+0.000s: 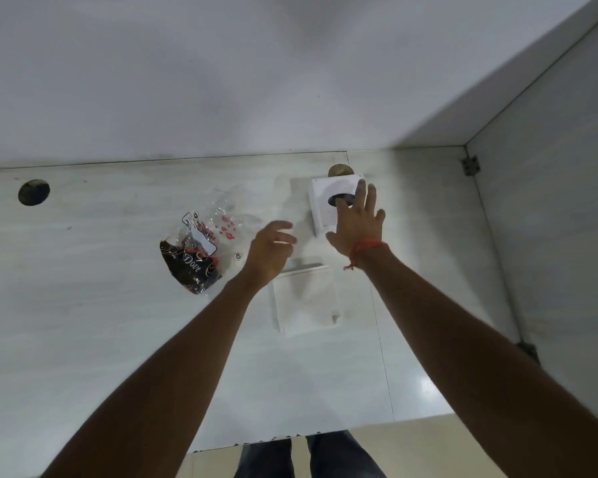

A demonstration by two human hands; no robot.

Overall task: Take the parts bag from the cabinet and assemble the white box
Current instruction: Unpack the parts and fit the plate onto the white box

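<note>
text: "Dove" | on: dark wrapper (190,270) in clear bag (218,232) | label print: unreadable

We're looking down at a pale, faintly streaked countertop (83,305) w/ a round cable hole (33,192) at far left. A plain white wall (221,81) is rising behind it. On the right, a grey side panel (549,236) is closing the corner, w/ a small metal hinge (470,165) near the top. Cream floor (446,446) is showing below the counter's front edge. Light is glaring softly off the surface.
</note>
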